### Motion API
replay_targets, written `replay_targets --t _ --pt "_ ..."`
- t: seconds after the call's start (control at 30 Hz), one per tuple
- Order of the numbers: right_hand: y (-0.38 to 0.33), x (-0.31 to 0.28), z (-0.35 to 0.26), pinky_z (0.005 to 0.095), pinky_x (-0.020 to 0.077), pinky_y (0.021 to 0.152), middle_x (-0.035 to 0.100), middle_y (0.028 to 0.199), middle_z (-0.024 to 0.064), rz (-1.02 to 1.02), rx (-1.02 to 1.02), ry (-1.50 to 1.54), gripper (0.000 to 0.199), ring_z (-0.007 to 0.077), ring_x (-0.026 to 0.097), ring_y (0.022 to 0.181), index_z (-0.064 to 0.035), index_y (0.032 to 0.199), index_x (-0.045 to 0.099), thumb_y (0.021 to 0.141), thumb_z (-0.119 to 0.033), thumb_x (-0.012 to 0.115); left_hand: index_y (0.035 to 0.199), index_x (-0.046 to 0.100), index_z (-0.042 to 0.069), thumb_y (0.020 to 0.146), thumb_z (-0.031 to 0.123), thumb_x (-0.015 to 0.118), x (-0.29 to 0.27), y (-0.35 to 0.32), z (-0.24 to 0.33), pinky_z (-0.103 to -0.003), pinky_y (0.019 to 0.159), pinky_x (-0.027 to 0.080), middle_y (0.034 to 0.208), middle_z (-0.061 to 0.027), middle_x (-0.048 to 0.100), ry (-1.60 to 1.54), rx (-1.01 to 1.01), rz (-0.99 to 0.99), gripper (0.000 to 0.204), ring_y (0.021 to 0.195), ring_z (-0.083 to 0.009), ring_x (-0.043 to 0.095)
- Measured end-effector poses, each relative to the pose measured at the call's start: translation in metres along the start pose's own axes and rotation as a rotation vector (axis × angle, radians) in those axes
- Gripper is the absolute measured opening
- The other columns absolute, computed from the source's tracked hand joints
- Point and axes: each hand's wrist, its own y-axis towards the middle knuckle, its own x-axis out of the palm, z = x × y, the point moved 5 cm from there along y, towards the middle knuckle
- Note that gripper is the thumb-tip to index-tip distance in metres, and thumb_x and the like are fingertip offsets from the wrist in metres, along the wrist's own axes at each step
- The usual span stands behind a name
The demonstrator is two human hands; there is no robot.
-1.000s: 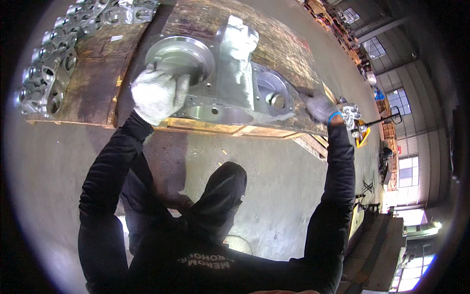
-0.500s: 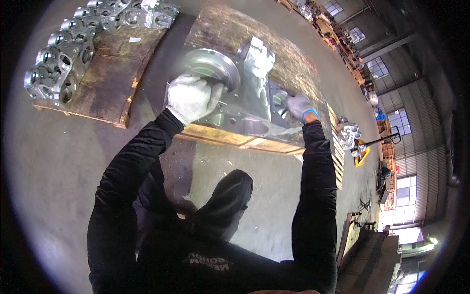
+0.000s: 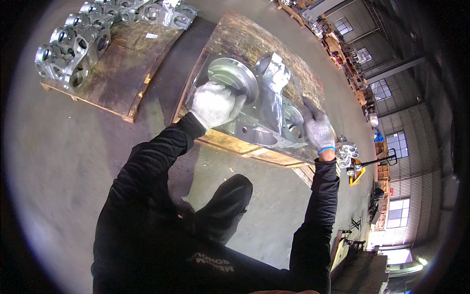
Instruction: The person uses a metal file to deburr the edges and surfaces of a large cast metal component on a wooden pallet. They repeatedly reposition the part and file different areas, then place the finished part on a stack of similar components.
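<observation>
A large silvery metal casting (image 3: 270, 109) lies on a wooden pallet (image 3: 235, 36) in front of me. It has a wide round ring (image 3: 249, 81) at its left end and a smaller round opening (image 3: 293, 120) at its right end. My left hand (image 3: 215, 104), in a pale knitted glove, is closed over the near left side of the wide ring; part of its grip is hidden. Beside the casting's right end is my right hand (image 3: 317, 125), also gloved, with a blue band at the wrist. Its fingers are stretched out and hold nothing.
Several similar castings (image 3: 78, 46) stand in rows on another wooden pallet (image 3: 129, 63) at the far left. Concrete floor (image 3: 147, 110) separates the two pallets. A yellow pallet jack (image 3: 357, 171) stands to the right, near more metal parts (image 3: 346, 154).
My right hand has come away from the casting's right-end opening, and its fingers have straightened. My left hand stays at the wide ring. The whole view has shifted somewhat.
</observation>
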Motion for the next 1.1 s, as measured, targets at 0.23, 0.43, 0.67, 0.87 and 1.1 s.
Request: replay_targets --t 0.23,0.43,0.67,0.87,1.1 --pt "0.032 0.043 -0.028 0.0321 0.0446 0.052 0.061 0.070 0.0042 -0.179 -0.271 -0.029 0.043 0.0106 0.051 0.054 -0.0106 0.144 0.063 0.106 -0.026 0.054 0.060 0.068 0.013 0.093 0.033 0.064 -0.001 0.000 -0.002 -0.044 0.055 0.052 0.058 -0.0087 0.064 -0.033 0.048 -0.003 0.038 0.056 -0.0277 0.064" --pt "0.054 0.039 -0.030 0.0301 0.0441 0.050 0.057 0.069 -0.0013 -0.312 -0.168 -0.004 0.044 0.0080 0.049 0.052 -0.0172 0.147 0.063 0.105 -0.029 0.055 0.058 0.066 0.014 0.092 0.031 0.064 0.003 -0.001 0.000 -0.040 0.058 0.053 0.057 -0.0059 0.063 -0.025 0.034 0.022 0.037 0.056 -0.0248 0.063" --pt "0.113 0.099 -0.091 0.0367 0.0508 0.100 0.070 0.127 0.0252 -0.352 -0.442 -0.006 0.047 0.0336 0.068 0.118 -0.0065 0.144 0.062 0.102 -0.026 0.052 0.061 0.068 0.013 0.092 0.030 0.065 0.003 0.003 -0.002 -0.042 0.056 0.052 0.059 -0.0071 0.064 -0.026 0.059 -0.065 0.035 0.056 -0.0253 0.064" --pt "0.067 0.034 -0.045 0.0251 0.0359 0.045 0.054 0.066 -0.0045 -0.426 -0.034 0.057 0.048 0.0041 0.043 0.049 -0.0134 0.149 0.060 0.105 -0.032 0.056 0.067 0.069 0.012 0.091 0.027 0.069 0.006 -0.005 -0.004 -0.039 0.060 0.053 0.067 -0.0060 0.068 -0.068 0.048 -0.034 0.028 0.061 -0.0236 0.065" --pt "0.106 0.100 -0.131 0.0390 0.0547 0.087 0.074 0.109 0.0259 -0.275 -0.619 -0.109 0.047 0.0335 0.072 0.095 -0.0065 0.142 0.064 0.104 -0.031 0.052 0.065 0.067 0.011 0.090 0.028 0.070 0.000 -0.001 -0.003 -0.041 0.057 0.052 0.062 -0.0071 0.064 -0.055 0.031 0.005 0.030 0.057 -0.0252 0.064"
